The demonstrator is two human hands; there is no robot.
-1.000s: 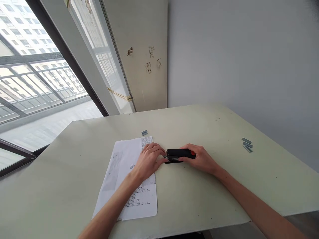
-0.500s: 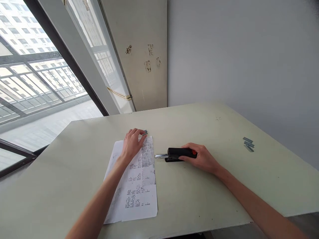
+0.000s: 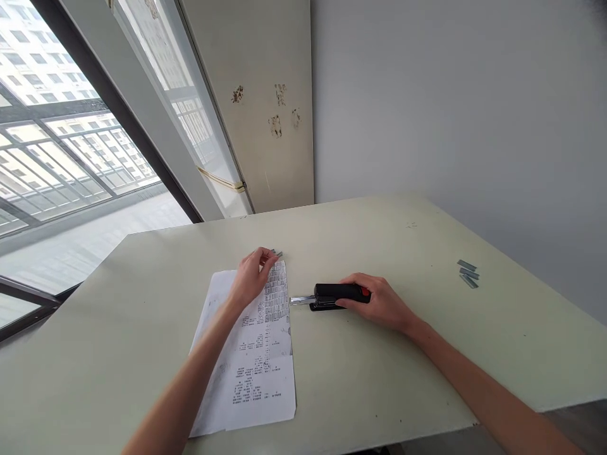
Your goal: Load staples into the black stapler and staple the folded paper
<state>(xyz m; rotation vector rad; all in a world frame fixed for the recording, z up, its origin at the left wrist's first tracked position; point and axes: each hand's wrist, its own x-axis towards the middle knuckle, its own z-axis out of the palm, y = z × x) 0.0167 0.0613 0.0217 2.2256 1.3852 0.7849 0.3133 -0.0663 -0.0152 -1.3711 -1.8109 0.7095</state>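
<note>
My right hand is wrapped around a black stapler with a red patch near its back end. From the stapler's front a silver metal tray sticks out to the left, close to the paper's edge. At the top of the printed paper sheets, my left hand pinches with thumb and index finger at a strip of staples. Another bit of grey strip shows beside those fingertips, partly hidden by them. The left wrist lies over the sheets.
Several loose staple strips lie at the right of the pale table. A grey wall rises behind on the right, and a window is on the left. The table's front edge runs below the right forearm.
The left thumb and index finger have drawn together at the staple strip. My right hand still holds the stapler in about the same place. The whole view has shifted slightly.
</note>
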